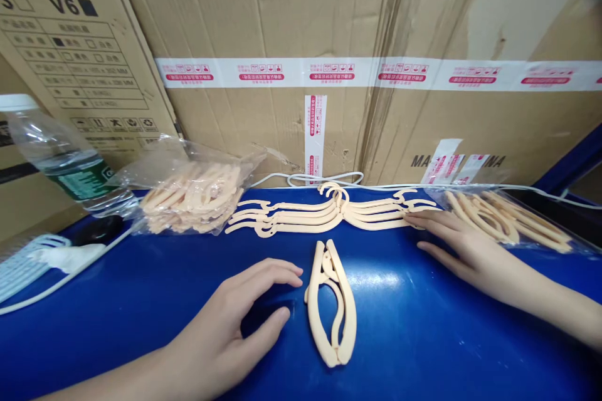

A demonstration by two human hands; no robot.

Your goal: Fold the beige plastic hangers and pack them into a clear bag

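Observation:
A folded cream hanger (348,313) lies on the blue tabletop in front of me, its two arms swung together. Just left of it, my left hand (244,319) is held with fingers and thumb apart, nothing between them. Farther back, several unfolded cream hangers (305,218) lie in an overlapping row with their hooks bunched at the middle. My right hand (456,241) reaches to the right end of that row. Its fingers are stretched out with the thumb apart, and the fingertips are at the hanger ends; whether they touch is hard to tell.
A clear bag of folded hangers (192,200) stands at the back left, and a flatter bag (508,219) at the right. A water bottle (70,163), a coiled white cable (28,266) and a dark object (98,230) sit left. Cardboard boxes (263,12) wall the back.

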